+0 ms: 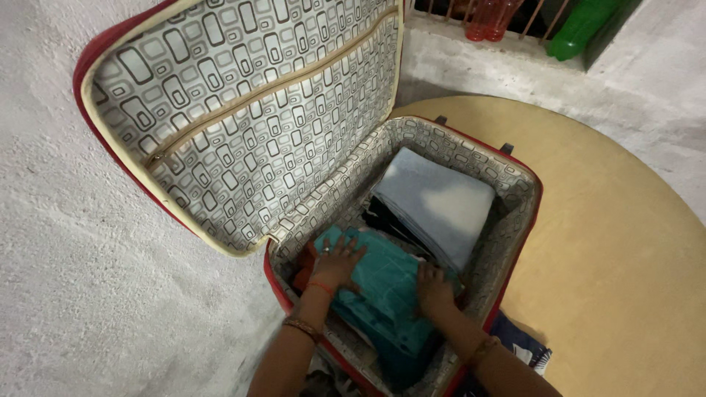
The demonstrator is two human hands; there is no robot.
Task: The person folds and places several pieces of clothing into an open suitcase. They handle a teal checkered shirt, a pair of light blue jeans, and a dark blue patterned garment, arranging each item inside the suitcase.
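An open red suitcase (523, 192) with patterned grey lining lies on a round tan surface. Its lid (243, 110) leans against the wall at the left. Inside, a folded teal garment (386, 290) sits at the near end. My left hand (337, 263) lies flat on the teal garment's left part, fingers spread. My right hand (434, 290) presses on its right part. Beyond them lies a folded pale blue-grey cloth (441, 202) over dark clothing (382, 217). Orange fabric (303, 276) shows at the suitcase's near left corner.
The round tan tabletop (618, 250) spreads out to the right. A white rough wall (88, 279) is at the left. At the top, a green bottle (581, 28) and red bottles (491, 18) stand on a ledge. Dark blue patterned cloth (526, 345) lies beside the suitcase.
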